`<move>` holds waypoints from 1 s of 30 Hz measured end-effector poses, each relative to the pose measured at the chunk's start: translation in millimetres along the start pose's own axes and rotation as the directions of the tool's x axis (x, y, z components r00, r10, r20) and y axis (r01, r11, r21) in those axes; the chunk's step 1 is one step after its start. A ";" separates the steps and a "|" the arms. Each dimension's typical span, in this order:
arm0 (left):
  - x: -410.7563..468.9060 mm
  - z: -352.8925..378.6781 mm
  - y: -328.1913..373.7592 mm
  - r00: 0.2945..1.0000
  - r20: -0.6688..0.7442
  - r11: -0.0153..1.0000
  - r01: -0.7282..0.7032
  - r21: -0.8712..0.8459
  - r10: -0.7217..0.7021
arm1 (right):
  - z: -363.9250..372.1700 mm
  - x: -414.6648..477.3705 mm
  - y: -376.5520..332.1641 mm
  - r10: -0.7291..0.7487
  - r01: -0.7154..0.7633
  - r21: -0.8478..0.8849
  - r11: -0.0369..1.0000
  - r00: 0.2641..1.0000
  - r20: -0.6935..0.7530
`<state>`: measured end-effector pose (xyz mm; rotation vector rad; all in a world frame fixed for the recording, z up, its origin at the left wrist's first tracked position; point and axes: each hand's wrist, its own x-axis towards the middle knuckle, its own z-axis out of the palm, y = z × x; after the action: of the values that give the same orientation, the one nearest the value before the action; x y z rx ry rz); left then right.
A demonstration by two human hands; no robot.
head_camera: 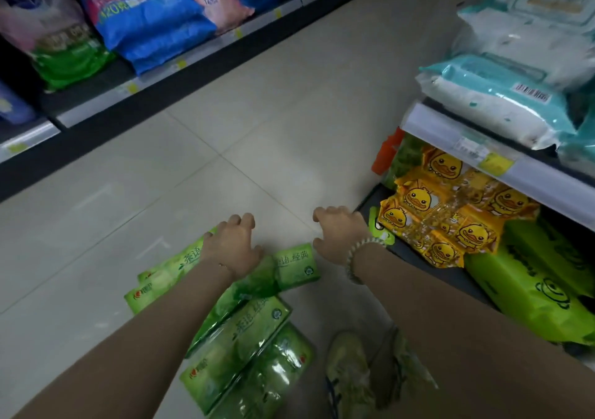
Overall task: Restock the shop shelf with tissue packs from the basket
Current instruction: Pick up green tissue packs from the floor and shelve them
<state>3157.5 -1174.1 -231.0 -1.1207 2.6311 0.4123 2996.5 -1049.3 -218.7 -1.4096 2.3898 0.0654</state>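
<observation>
Several green tissue packs (244, 338) lie in a loose pile on the tiled floor below me. My left hand (233, 246) rests on the far pack of the pile (190, 259) with its fingers curled over the pack's far edge. My right hand (338, 236) hovers just right of the pile, fingers loosely curled, holding nothing; a bead bracelet sits on its wrist. The bottom shelf (380, 196) at the right holds yellow duck-print packs (444, 215) and large bright green packs (528, 283). No basket is in view.
White and teal wipe packs (502, 96) sit on the upper right shelf, above its price rail (476, 148). Across the aisle a low shelf (151, 73) carries blue, pink and green bags. My shoe (351, 373) stands by the pile. Bare tiles stretch between the shelves.
</observation>
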 end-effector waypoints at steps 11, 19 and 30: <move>-35.2 119.2 -44.7 0.927 0.310 0.967 0.243 -0.072 -0.210 | 119.7 6.3 -26.7 0.060 -0.092 0.080 0.992 0.939 0.339; -97.1 205.9 -63.3 0.715 0.571 0.750 0.616 -0.243 -0.403 | 182.2 -3.3 -31.7 0.037 -0.105 0.112 0.988 0.870 0.492; -175.2 280.6 -81.9 0.183 0.833 -0.191 0.927 -0.323 -0.522 | 241.5 -22.9 -32.6 0.008 -0.172 0.175 0.969 0.735 0.678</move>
<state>3368.3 -1013.9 -445.6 -2.2975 0.6134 1.4932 3103.2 -993.1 -431.6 -0.9345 1.7765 0.2722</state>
